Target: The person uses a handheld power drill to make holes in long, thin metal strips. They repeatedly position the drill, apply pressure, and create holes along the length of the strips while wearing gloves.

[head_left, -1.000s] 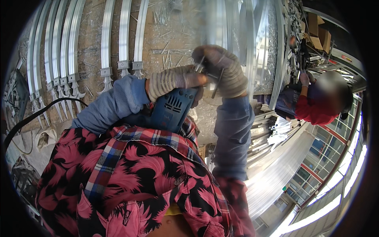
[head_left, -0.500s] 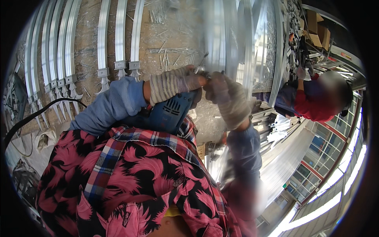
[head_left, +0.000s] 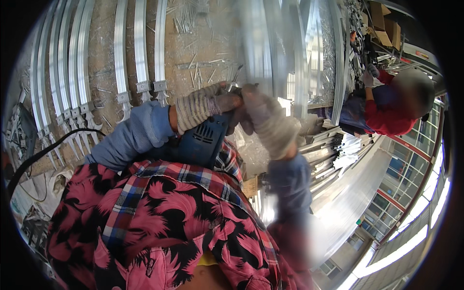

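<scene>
A blue corded power drill point(head_left: 205, 140) lies against my front, under my left forearm. My left hand point(head_left: 207, 104), in a striped knitted glove, is closed round the front end of the drill. From the drill's tip a thin dark bit point(head_left: 237, 74) points away from me. My right hand point(head_left: 266, 116), also gloved, is closed at the same front end, its fingertips close to those of my left. What the right fingers pinch is hidden behind the glove.
Ribbed metal bars point(head_left: 141, 48) with pointed, barbed ends lie in rows at the left. Metal slivers point(head_left: 195, 72) litter the brown surface. More long profiles point(head_left: 302, 58) lie at the right. A black cord point(head_left: 43, 153) crosses the left. A co-worker in red point(head_left: 394, 104) works at the right.
Both hands and the drill's front end have shifted slightly left. The right hand has turned a little at the drill's tip. The co-worker's hands have moved slightly.
</scene>
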### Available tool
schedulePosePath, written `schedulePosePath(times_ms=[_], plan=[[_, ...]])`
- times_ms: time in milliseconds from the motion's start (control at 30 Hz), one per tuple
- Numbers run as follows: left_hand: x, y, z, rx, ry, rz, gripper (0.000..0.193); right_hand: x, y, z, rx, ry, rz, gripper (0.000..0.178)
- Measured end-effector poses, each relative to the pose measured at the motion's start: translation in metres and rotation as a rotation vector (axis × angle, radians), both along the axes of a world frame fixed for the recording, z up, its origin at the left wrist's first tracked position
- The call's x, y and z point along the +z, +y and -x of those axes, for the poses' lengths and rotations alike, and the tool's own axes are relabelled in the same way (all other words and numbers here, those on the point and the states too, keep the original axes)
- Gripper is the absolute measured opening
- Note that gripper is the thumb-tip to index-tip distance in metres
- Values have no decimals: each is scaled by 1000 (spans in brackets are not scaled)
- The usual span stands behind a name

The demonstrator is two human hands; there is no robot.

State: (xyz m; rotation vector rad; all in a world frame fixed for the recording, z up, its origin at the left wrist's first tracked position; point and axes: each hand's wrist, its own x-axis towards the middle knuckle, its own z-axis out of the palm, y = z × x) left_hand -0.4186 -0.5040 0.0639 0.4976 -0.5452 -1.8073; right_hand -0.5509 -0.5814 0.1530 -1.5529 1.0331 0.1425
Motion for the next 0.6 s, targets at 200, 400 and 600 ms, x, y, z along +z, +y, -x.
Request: schedulePosePath(times_ms=[200, 400, 600], plan=[[2, 0, 0, -89, 9, -69, 38, -12, -34, -8, -150, -357, 24, 39], [13, 2, -3, -89, -37, -118, 40, -20, -26, -22, -230, -456, -170, 26], [13, 3, -2, -73, 27, -114, 31, -17, -21, -25, -314, -414, -214, 19]])
